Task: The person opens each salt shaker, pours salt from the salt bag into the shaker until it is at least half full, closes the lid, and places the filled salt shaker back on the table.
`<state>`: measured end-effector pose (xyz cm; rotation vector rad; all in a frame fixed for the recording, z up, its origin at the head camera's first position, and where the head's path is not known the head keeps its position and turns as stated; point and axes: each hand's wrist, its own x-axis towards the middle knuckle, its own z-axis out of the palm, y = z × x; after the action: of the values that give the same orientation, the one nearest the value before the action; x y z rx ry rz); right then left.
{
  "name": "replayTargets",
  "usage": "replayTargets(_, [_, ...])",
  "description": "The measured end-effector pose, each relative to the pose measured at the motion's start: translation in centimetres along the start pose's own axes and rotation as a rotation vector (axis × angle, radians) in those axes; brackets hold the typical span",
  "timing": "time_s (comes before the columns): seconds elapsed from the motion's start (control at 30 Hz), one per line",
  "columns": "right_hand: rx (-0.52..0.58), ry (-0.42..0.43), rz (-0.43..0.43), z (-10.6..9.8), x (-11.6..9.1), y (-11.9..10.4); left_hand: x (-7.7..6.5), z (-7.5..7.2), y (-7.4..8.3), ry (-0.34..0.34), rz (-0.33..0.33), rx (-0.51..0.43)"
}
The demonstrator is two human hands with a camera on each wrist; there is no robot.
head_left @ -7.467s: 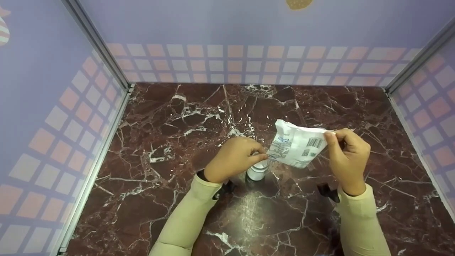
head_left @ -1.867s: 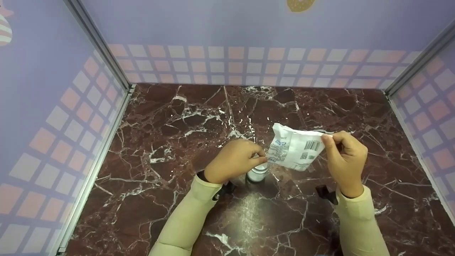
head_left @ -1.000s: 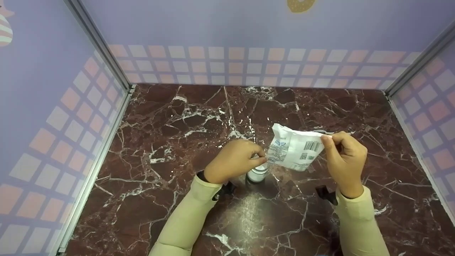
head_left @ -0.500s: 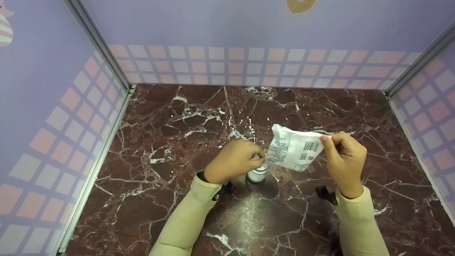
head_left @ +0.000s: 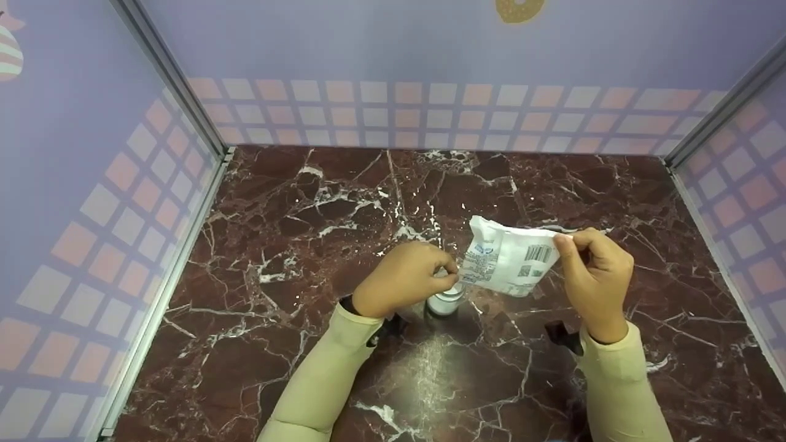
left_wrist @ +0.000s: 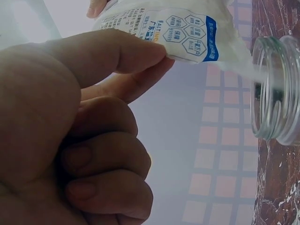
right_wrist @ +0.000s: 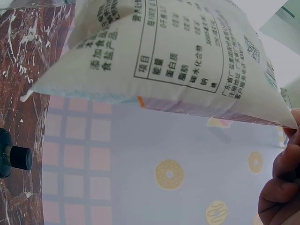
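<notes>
A white printed salt bag (head_left: 506, 261) is held tilted over a small glass jar (head_left: 443, 305) standing on the table. My left hand (head_left: 405, 276) pinches the bag's lower left edge between thumb and index finger, its other fingers curled in. My right hand (head_left: 599, 282) pinches the upper right corner, also seen with the bag (right_wrist: 178, 70) in the right wrist view. In the left wrist view, white salt streams from the bag's corner into the mouth of the jar (left_wrist: 269, 126). My left hand partly hides the jar in the head view.
A red-brown marbled table (head_left: 276, 380) carries scattered white grains beyond the jar. Purple panels (head_left: 393, 49) with pink and white squares wall in the back and both sides. A black camera mount (head_left: 388, 329) sits at my left wrist, another (head_left: 564, 336) at my right.
Compared with the earliest frame, the bag and my right hand have come slightly lower and to the left. My left hand has dipped a little. Over the last second hardly anything has moved.
</notes>
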<state>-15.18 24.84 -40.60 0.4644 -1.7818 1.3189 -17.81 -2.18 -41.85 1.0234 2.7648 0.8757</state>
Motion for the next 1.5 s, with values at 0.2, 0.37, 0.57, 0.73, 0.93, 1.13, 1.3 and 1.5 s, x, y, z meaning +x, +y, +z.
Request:
replayTargets(0.2, [-0.008, -0.003, 0.005, -0.01, 0.06, -0.18, 0.01, 0.01, -0.03, 0.003, -0.004, 0.002])
replayTargets(0.37, [-0.005, 0.0, 0.004, -0.01, 0.12, -0.19, 0.07, -0.04, 0.01, 0.0, -0.003, 0.012])
replayTargets(0.57, [-0.002, 0.003, -0.005, 0.04, 0.2, -0.13, 0.1, -0.18, 0.01, -0.003, 0.0, 0.016])
replayTargets(0.73, [-0.005, 0.004, -0.005, 0.03, 0.11, -0.02, 0.13, -0.23, -0.04, -0.015, 0.009, 0.012])
replayTargets(0.93, [0.0, -0.004, 0.002, -0.03, -0.05, 0.03, 0.09, -0.16, -0.12, -0.031, 0.007, 0.029])
replayTargets(1.13, [0.003, -0.008, 0.005, -0.05, -0.11, -0.11, -0.03, -0.16, -0.18, -0.025, 0.011, 0.025])
replayTargets(1.3, [0.01, -0.008, 0.004, -0.04, -0.13, -0.09, -0.05, -0.21, -0.12, -0.029, 0.006, 0.029])
replayTargets(1.5, [0.008, -0.004, -0.002, -0.06, -0.17, 0.08, -0.03, -0.21, -0.09, -0.03, 0.001, 0.027])
